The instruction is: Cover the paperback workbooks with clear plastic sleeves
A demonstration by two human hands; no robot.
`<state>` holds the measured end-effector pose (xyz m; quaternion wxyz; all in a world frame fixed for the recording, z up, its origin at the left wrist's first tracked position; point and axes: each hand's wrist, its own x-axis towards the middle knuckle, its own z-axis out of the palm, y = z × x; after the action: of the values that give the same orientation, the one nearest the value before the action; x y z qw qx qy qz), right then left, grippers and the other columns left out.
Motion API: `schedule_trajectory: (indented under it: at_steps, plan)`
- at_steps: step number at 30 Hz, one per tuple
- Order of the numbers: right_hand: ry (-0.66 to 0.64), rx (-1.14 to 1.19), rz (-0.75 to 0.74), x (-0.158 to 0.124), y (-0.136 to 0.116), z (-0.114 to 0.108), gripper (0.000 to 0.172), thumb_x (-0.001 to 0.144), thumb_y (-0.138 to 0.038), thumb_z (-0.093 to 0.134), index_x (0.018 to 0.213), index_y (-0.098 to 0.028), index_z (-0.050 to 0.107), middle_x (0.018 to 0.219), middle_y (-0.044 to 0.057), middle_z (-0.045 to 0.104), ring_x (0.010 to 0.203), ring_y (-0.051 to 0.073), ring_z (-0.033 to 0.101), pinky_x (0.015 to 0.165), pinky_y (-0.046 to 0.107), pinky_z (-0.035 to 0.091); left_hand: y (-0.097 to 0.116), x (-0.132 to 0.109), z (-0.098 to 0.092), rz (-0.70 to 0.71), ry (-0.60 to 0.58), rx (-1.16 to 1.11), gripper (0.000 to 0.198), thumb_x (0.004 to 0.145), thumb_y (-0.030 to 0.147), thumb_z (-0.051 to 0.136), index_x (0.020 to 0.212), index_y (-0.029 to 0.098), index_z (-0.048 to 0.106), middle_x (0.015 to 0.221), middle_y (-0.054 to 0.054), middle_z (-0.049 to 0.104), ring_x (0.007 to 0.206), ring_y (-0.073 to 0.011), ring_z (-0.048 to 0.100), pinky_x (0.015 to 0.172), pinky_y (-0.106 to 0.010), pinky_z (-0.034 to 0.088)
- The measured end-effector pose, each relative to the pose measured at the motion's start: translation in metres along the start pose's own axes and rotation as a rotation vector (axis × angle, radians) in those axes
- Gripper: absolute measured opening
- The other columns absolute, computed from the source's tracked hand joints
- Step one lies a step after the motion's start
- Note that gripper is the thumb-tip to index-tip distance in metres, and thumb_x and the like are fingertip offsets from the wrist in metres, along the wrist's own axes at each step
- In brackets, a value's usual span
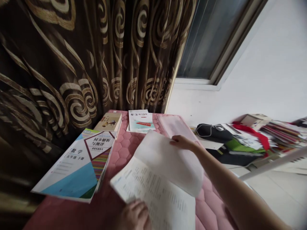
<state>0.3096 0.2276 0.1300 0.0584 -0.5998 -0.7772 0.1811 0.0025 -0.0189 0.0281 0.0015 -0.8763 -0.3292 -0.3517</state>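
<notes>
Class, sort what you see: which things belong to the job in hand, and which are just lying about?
Job in hand:
- printed page
- white sheet
- left hand
- right hand

Seemingly just lying about, untouched:
- blue-and-white workbook
- tan book
- white booklet

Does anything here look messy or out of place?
Yes, the pile on the right looks messy: a red strip lies across loose papers, beside a green thing. The books on the left look neater.

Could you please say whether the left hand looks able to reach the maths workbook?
Probably yes: only the pink cover shows between the left hand and the maths workbook, though that hand touches the open booklet.
</notes>
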Motion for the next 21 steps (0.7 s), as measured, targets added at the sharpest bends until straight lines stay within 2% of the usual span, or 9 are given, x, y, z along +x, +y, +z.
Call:
schedule_trajectory:
  at_steps: [1,3,5,6,10,12,16,19,21]
  plan:
    - [0.032,0.013,0.028,-0.011,0.014,-0.006,0.034,0.081,-0.05,0.05,0.064,-0.02,0.052,0.064,-0.001,0.054,0.063,0.014,0.048,0.058,0.025,0.037,-0.008,0.005,-0.008,0.006,0.026,0.055,0.021,0.087,0.009,0.052,0.085,0.02,0.07,0.084,-0.006,0.075,0.086,-0.0193,0.071,0.086,-0.037,0.06]
    - [0.081,0.037,0.09,-0.037,0.043,-0.012,0.039,0.078,-0.055,0.048,0.059,-0.021,0.046,0.056,-0.002,0.047,0.058,0.013,0.044,0.053,0.026,0.034,-0.029,0.018,-0.024,-0.079,0.015,0.077,0.029,0.086,0.002,0.049,0.087,0.022,0.07,0.094,-0.001,0.076,0.1,-0.0177,0.069,0.102,-0.044,0.053]
    - [0.139,0.12,0.187,-0.063,0.069,-0.006,0.04,0.072,-0.058,0.051,0.057,-0.022,0.043,0.054,-0.002,0.045,0.056,0.013,0.042,0.052,0.026,0.032,-0.053,0.033,-0.035,-0.199,0.049,0.088,0.034,0.084,-0.001,0.048,0.074,0.024,0.07,0.097,0.002,0.076,0.112,-0.0205,0.065,0.108,-0.052,0.047]
    - [0.154,0.157,0.233,-0.076,0.08,0.001,0.041,0.07,-0.06,0.051,0.057,-0.022,0.043,0.054,-0.002,0.045,0.055,0.013,0.043,0.052,0.026,0.032,-0.067,0.04,-0.036,-0.263,0.08,0.093,0.036,0.083,-0.002,0.048,0.069,0.023,0.07,0.101,0.001,0.076,0.116,-0.0219,0.063,0.106,-0.051,0.048]
    - [0.258,0.272,0.354,-0.113,0.104,0.04,0.046,0.066,-0.067,0.05,0.056,-0.023,0.041,0.052,-0.003,0.043,0.053,0.013,0.041,0.052,0.026,0.031,-0.116,0.062,-0.023,-0.551,0.133,0.01,0.039,0.072,-0.007,0.047,0.061,0.022,0.072,0.131,-0.003,0.065,0.119,-0.0226,0.062,0.1,-0.04,0.054]
    - [0.32,0.326,0.384,-0.123,0.106,0.056,0.048,0.066,-0.07,0.049,0.056,-0.024,0.038,0.051,-0.005,0.04,0.052,0.012,0.04,0.051,0.026,0.03,-0.134,0.067,-0.012,-0.671,0.135,-0.038,0.039,0.069,-0.007,0.049,0.06,0.022,0.073,0.131,-0.004,0.064,0.114,-0.0226,0.065,0.098,-0.038,0.054]
    - [0.373,0.435,0.45,-0.13,0.102,0.071,0.049,0.065,-0.07,0.055,0.056,-0.024,0.04,0.048,-0.005,0.041,0.05,0.012,0.043,0.048,0.025,0.032,-0.148,0.064,-0.001,-0.802,0.047,-0.11,0.041,0.068,-0.007,0.045,0.063,0.022,0.074,0.107,-0.004,0.075,0.1,-0.0205,0.071,0.092,-0.036,0.056]
    - [0.329,0.672,0.5,-0.135,0.097,0.068,0.044,0.067,-0.065,0.063,0.064,-0.022,0.053,0.056,0.0,0.058,0.056,0.017,0.057,0.052,0.027,0.044,-0.146,0.058,-0.002,-0.77,0.031,-0.15,0.041,0.071,-0.005,0.041,0.07,0.021,0.074,0.103,-0.003,0.076,0.098,-0.0182,0.071,0.092,-0.034,0.054]
    - [0.273,0.885,0.535,-0.139,0.094,0.064,0.041,0.069,-0.06,0.068,0.077,-0.021,0.063,0.069,0.006,0.069,0.068,0.021,0.066,0.061,0.031,0.053,-0.143,0.055,-0.005,-0.758,0.055,-0.164,0.036,0.078,0.002,0.043,0.081,0.021,0.073,0.102,-0.004,0.076,0.098,-0.0185,0.07,0.091,-0.034,0.054]
